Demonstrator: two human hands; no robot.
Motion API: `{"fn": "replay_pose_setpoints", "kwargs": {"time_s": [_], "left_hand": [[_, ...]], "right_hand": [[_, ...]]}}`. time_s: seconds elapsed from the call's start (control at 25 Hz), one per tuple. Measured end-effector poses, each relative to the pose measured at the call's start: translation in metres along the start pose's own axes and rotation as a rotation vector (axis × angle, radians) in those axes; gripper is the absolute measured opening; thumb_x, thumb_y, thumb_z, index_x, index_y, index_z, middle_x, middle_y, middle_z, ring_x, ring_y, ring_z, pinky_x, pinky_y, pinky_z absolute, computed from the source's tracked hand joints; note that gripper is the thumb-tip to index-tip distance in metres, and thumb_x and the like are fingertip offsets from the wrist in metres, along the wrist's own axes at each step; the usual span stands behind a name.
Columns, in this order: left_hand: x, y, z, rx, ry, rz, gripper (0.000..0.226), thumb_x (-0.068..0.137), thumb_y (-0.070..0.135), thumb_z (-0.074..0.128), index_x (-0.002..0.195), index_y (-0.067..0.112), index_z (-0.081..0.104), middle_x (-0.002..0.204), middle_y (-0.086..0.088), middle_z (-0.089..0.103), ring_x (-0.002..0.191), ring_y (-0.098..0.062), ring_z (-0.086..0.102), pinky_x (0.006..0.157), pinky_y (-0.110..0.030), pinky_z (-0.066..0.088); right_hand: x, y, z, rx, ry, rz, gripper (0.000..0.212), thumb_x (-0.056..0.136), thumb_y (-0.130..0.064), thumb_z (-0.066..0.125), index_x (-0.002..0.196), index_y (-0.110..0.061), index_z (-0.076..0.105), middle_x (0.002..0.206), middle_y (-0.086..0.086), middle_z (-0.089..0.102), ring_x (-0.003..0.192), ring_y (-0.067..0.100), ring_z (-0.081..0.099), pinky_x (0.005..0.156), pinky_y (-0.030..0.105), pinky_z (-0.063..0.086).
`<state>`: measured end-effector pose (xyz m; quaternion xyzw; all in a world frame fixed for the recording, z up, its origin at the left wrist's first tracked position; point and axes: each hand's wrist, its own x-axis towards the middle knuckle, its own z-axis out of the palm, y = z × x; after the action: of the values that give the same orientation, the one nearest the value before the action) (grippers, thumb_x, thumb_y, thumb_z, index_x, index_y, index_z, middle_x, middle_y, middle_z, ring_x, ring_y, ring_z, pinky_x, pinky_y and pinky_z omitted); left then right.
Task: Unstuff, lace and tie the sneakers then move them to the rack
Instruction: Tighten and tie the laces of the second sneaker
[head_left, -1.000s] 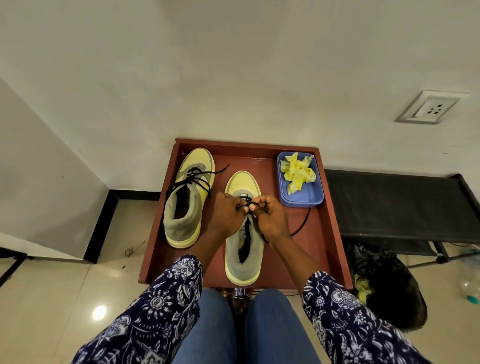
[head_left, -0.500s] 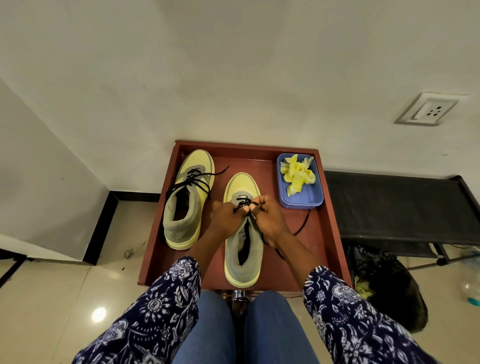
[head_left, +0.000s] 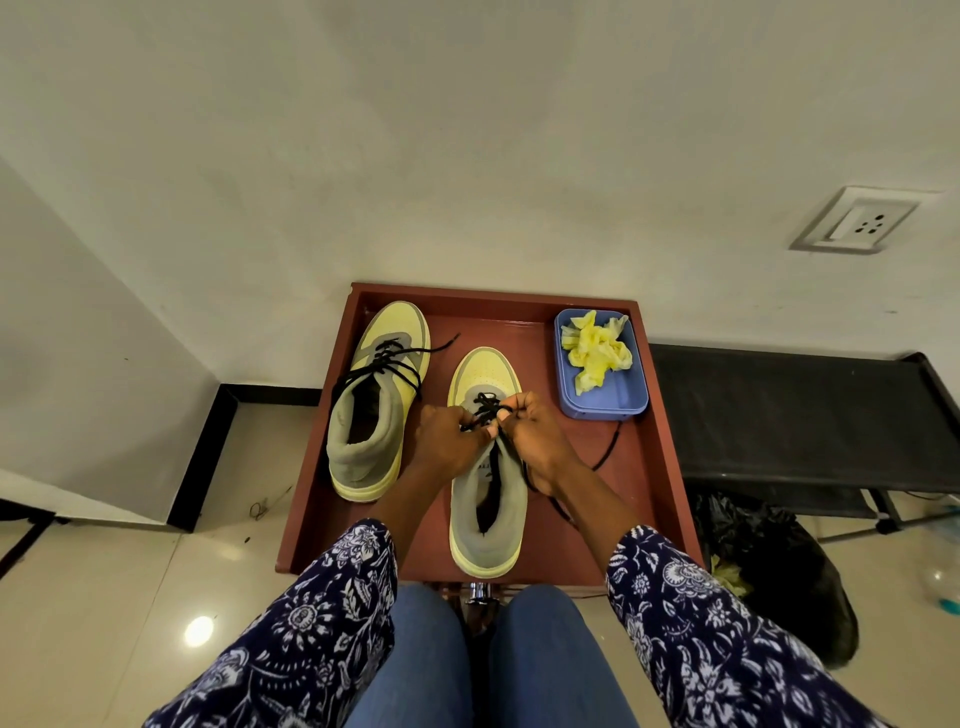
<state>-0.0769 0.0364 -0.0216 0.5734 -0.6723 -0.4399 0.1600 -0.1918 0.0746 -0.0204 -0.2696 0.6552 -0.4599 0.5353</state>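
On the red-brown surface (head_left: 660, 493) the right sneaker (head_left: 485, 467) lies lengthwise, toe toward the wall, heel near the front edge. Both hands, left hand (head_left: 449, 441) and right hand (head_left: 535, 436), pinch its black lace (head_left: 485, 408) with curled fingers. Beside it the left sneaker (head_left: 376, 395) points likewise, with bare room between them.

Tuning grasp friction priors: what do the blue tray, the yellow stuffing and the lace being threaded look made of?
Blue tray: likely plastic, smooth moulded walls, rounded corners, slight sheen.
Yellow stuffing: crumpled thin paper or film, sharp creases; cannot tell which.
Black lace: matte woven cord, limp; both hands, left hand and right hand, pinch it.
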Motion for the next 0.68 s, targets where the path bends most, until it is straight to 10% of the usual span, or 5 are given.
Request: {"fn": "replay_pose_setpoints", "kwargs": {"time_s": [0.16, 0.52, 0.68], "left_hand": [[-0.004, 0.004, 0.001, -0.001, 0.02, 0.023, 0.02, 0.08, 0.027, 0.068, 0.085, 0.01, 0.059, 0.091, -0.007, 0.062, 0.088, -0.023, 0.057, 0.078, -0.037, 0.045], [-0.019, 0.01, -0.006, 0.114, 0.081, 0.22, 0.027, 0.085, 0.012, 0.056, 0.111, 0.015, 0.049, 0.092, -0.007, 0.067, 0.09, -0.026, 0.062, 0.077, -0.034, 0.044], [-0.017, 0.006, -0.004, 0.345, 0.085, 0.26, 0.031, 0.089, 0.021, 0.048, 0.118, 0.019, 0.056, 0.105, -0.006, 0.064, 0.103, -0.027, 0.055, 0.091, -0.047, 0.04]], "right_hand": [[-0.001, -0.001, 0.0, 0.019, -0.003, -0.003, 0.02, 0.093, 0.0, 0.042, 0.084, -0.018, 0.047, 0.079, 0.006, 0.055, 0.073, 0.011, 0.05, 0.07, 0.024, 0.045], [0.001, 0.007, -0.002, -0.045, 0.105, -0.071, 0.015, 0.087, -0.008, 0.056, 0.079, -0.02, 0.058, 0.081, 0.008, 0.066, 0.078, 0.021, 0.061, 0.083, 0.043, 0.051], [-0.004, 0.003, -0.006, -0.065, 0.105, -0.108, 0.015, 0.087, -0.005, 0.058, 0.08, -0.018, 0.062, 0.077, 0.005, 0.066, 0.07, 0.015, 0.06, 0.068, 0.03, 0.05]]}}
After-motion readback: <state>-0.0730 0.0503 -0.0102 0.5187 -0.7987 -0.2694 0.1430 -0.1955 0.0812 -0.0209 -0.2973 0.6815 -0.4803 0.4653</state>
